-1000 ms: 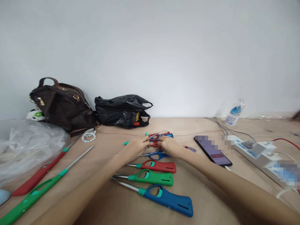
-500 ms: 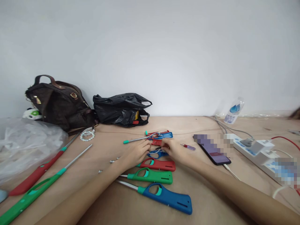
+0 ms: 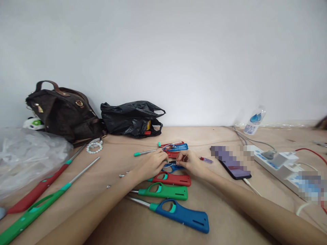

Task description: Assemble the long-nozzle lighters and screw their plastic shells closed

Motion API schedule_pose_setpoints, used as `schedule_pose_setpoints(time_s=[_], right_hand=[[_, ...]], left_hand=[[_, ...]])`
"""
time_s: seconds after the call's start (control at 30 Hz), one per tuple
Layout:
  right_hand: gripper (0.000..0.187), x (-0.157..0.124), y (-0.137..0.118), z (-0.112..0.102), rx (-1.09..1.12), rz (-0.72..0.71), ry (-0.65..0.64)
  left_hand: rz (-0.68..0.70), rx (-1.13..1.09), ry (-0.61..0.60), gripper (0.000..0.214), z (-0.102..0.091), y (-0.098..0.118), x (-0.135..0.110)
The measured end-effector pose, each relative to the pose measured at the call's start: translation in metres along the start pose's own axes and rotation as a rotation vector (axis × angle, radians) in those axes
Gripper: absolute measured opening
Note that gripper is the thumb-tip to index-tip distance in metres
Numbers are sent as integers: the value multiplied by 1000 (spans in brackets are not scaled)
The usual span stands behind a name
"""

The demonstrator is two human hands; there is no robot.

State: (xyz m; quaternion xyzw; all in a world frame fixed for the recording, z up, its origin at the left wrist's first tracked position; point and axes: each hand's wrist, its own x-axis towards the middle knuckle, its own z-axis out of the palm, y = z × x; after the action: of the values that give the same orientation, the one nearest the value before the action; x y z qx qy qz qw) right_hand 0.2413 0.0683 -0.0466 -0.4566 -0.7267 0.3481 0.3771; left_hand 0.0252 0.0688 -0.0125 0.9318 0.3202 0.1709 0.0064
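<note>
My left hand (image 3: 152,164), fingers curled together, is over an opened blue lighter casing (image 3: 176,168) with a white wire in it. What its fingertips hold is hidden. Opposite it, my right hand (image 3: 190,162) pinches a small black part (image 3: 172,162) just above that casing. Behind the hands lie an opened red casing (image 3: 171,154) and another blue casing half (image 3: 180,147), with loose wire and a metal tube (image 3: 146,152) tipped in teal. Nearer me, a red lighter (image 3: 176,179), a green lighter (image 3: 168,192) and a blue lighter (image 3: 187,216) lie in a row.
A small screwdriver (image 3: 207,160) and a phone (image 3: 231,163) lie to the right, near a power strip (image 3: 268,160) and a plastic bottle (image 3: 255,119). Leftward are two long lighters, a clear bag (image 3: 30,160), a bracelet (image 3: 94,147), a backpack (image 3: 63,115) and a black bag (image 3: 127,117).
My left hand has shifted slightly right, its fingers nearer my right hand. My right hand stays almost in place, its fingers bent a little differently. The lighters and casings lie as before.
</note>
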Motion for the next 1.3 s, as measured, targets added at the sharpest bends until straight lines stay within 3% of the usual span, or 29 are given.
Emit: schedule_pose_setpoints(time_s=[0.2,0.37,0.63,1.0,1.3], right_hand=[[12,-1,-5,-1,0,-84,30],[14,-2,-16,-2,-81,-207,49],[16,-3,-24,-9,-161,-346,-21],[5,-6,-22,-7,-72,-175,-42],[12,10,-5,-7,-70,-43,-103]], left_hand=[[-108,4,7,22,-1,-2,8],[-83,-12,-115,17,0,-8,7],[-57,-94,-98,7,6,-8,6],[-46,11,-54,6,26,-15,3],[-44,11,-69,6,28,-16,2]])
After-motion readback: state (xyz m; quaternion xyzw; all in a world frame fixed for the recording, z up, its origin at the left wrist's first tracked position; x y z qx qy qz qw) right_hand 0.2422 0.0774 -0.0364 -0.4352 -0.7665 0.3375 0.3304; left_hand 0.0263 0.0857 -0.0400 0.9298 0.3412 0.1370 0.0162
